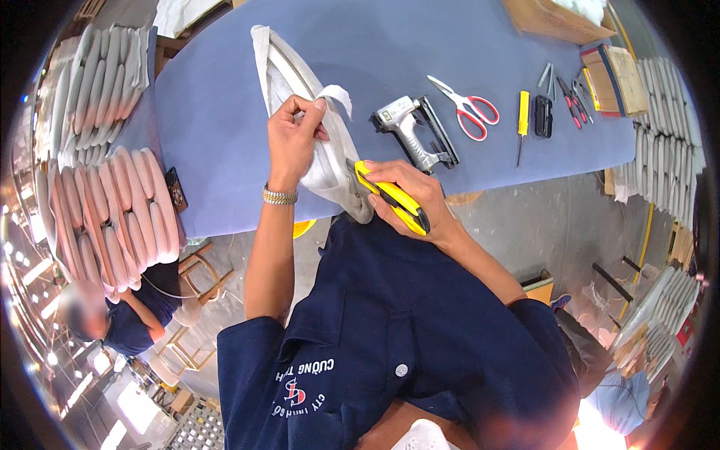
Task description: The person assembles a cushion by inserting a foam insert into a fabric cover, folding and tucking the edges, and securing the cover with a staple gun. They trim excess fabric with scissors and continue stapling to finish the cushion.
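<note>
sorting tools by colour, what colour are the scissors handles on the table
Red handles on the scissors, lying on the blue table; clearest in the head view.

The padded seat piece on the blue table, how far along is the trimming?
Done: white fabric already wraps the padded seat piece. In hand: the left hand pulls up a loose fabric flap while the right hand holds a yellow utility knife at its near end. Left: the flap is still attached; the staple gun lies unused.

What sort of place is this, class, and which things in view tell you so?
Probably an upholstery or furniture workshop. A long blue worktable carries a staple gun and red-handled scissors, stacks of padded cushion pieces stand beside it, and the right hand holds a yellow utility knife against a fabric-covered piece.
</note>
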The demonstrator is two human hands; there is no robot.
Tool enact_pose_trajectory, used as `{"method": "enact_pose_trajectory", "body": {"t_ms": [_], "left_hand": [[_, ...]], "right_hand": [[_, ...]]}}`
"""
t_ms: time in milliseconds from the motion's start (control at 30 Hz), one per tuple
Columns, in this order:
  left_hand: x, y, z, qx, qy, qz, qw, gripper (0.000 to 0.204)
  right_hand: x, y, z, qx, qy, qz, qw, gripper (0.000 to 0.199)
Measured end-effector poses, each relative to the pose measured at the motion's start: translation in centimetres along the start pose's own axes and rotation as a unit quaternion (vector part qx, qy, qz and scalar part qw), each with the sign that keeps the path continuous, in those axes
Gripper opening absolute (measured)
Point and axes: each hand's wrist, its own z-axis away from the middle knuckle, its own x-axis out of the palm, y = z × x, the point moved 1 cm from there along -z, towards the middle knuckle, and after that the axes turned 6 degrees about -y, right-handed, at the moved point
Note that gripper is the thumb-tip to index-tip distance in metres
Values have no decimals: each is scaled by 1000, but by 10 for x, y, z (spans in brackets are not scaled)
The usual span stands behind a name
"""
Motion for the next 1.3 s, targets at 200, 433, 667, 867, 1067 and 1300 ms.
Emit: {"method": "enact_pose_trajectory", "body": {"t_ms": [200, 433, 667, 867, 1067, 1300], "left_hand": [[4, -16, -12, -11, -7, 100, 995, 22], [2, -19, -14, -18, -12, 181, 983, 23], [3, -21, -11, -32, 21, 235, 971, 23], [-2, -16, -12, -46, 78, 323, 942, 12], [-10, -39, -3, -35, 58, 357, 932, 11], [-17, -74, 4, -55, 57, 292, 953, 11]], "right_hand": [[-7, -1, 16, 20, 16, -19, 999, 32], [-10, -6, 29, 15, 24, -23, 999, 28], [-16, -13, 39, 45, -11, -33, 998, 27], [-27, -11, 38, 52, -29, -72, 996, 29], [-73, 32, 6, 110, 122, -179, 970, 20], [-148, 151, -26, 342, 4, 374, 862, 60]]}}
